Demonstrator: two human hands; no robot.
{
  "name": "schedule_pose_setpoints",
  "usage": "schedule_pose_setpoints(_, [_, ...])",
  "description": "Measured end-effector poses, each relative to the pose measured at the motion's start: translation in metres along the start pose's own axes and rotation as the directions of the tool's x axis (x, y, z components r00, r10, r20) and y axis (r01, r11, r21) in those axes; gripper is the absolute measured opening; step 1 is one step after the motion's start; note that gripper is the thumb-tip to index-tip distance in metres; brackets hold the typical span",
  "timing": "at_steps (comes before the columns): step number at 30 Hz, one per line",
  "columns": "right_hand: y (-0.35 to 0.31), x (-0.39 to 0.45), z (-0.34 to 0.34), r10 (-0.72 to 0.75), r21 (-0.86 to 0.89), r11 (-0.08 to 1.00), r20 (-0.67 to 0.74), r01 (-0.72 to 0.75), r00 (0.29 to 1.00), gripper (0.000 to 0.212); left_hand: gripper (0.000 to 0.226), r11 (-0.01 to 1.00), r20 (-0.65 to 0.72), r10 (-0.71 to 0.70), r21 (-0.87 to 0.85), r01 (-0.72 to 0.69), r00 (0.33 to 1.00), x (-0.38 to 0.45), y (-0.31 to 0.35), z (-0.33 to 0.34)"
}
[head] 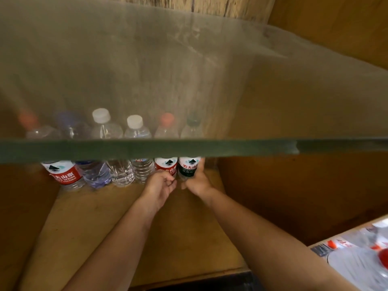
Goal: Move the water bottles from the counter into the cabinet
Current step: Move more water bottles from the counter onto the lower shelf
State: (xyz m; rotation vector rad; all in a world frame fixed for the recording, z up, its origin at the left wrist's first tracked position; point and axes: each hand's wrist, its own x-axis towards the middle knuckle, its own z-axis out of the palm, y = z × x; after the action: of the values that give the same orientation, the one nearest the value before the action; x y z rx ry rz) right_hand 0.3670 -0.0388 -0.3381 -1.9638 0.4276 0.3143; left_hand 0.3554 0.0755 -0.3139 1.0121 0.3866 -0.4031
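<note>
From the head view we look down into the cabinet, under a glass shelf (147,148) whose green edge crosses the whole picture. On the wooden shelf (105,217) below it stands a row of water bottles (121,171) against the back, and we count six: two with red labels, one bluish, two clear with white caps, and at the right end the green-labelled bottle (188,168). Their caps show dimly through the glass above. They stand upright and shoulder to shoulder, which we judge is meant to save room and keep the front of the shelf free for more.

Our right hand (197,181) grips the green-labelled bottle low on its body, fingers curled round its right side, most likely to seat it upright just beside the second red-labelled bottle (167,164). Our left hand (160,185) holds nothing; its fingers are loosely curled, close to the foot of that red-labelled bottle, perhaps to steady the neighbour while the new one settles, though we cannot tell whether it touches.

At the lower right corner, blurred, lies the bench (319,244) with more bottles (357,259) in clear wrap; their number cannot be made out, so by our reckoning the job is only partly done
</note>
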Motion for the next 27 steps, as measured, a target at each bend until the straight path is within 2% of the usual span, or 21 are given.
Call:
schedule_pose_setpoints(2, [0.005,-0.009,0.001,-0.019,-0.038,0.999,-0.01,0.019,1.0,0.119,0.023,0.999,-0.031,-0.022,0.038,0.023,0.999,-0.002,-0.004,-0.002])
schedule_pose_setpoints(4, [0.014,-0.024,0.004,-0.072,-0.075,0.995,-0.06,0.068,0.996,0.115,0.03,0.995,-0.087,-0.037,0.092,0.045,0.996,-0.006,-0.011,-0.004])
schedule_pose_setpoints(6, [0.026,-0.046,0.009,-0.13,-0.069,0.99,-0.11,0.123,0.985,0.105,0.043,0.987,-0.163,-0.029,0.154,0.055,0.986,-0.014,-0.019,-0.01])
schedule_pose_setpoints(8, [0.039,-0.075,0.008,-0.182,-0.044,0.983,-0.134,0.177,0.974,0.092,0.048,0.975,-0.187,0.004,0.219,0.038,0.982,-0.031,-0.029,-0.015])
schedule_pose_setpoints(12, [0.077,-0.151,-0.017,-0.264,0.002,0.964,-0.047,0.264,0.963,0.056,0.039,0.949,-0.168,0.074,0.314,-0.017,0.983,-0.085,-0.062,-0.02])
schedule_pose_setpoints(15, [0.113,-0.21,-0.05,-0.295,0.002,0.955,-0.052,0.295,0.954,0.051,0.032,0.947,-0.158,0.028,0.321,0.024,0.987,-0.125,-0.095,-0.012])
schedule_pose_setpoints(20, [0.172,-0.281,-0.117,-0.316,-0.01,0.947,-0.183,0.32,0.931,0.042,0.026,0.937,-0.216,0.096,0.348,-0.016,0.972,-0.184,-0.153,0.027])
schedule_pose_setpoints(23, [0.208,-0.306,-0.158,-0.313,-0.061,0.949,-0.308,0.309,0.898,0.041,0.03,0.935,-0.186,0.094,0.354,-0.022,0.978,-0.205,-0.187,0.06])
schedule_pose_setpoints(25, [0.228,-0.316,-0.181,-0.295,-0.067,0.953,-0.441,0.296,0.848,0.043,0.031,0.917,-0.143,0.087,0.398,-0.023,0.986,-0.214,-0.208,0.079])
schedule_pose_setpoints(27, [0.245,-0.322,-0.201,-0.252,-0.052,0.96,-0.582,0.274,0.773,0.055,0.034,0.901,-0.095,0.076,0.434,-0.027,0.993,-0.219,-0.228,0.099])
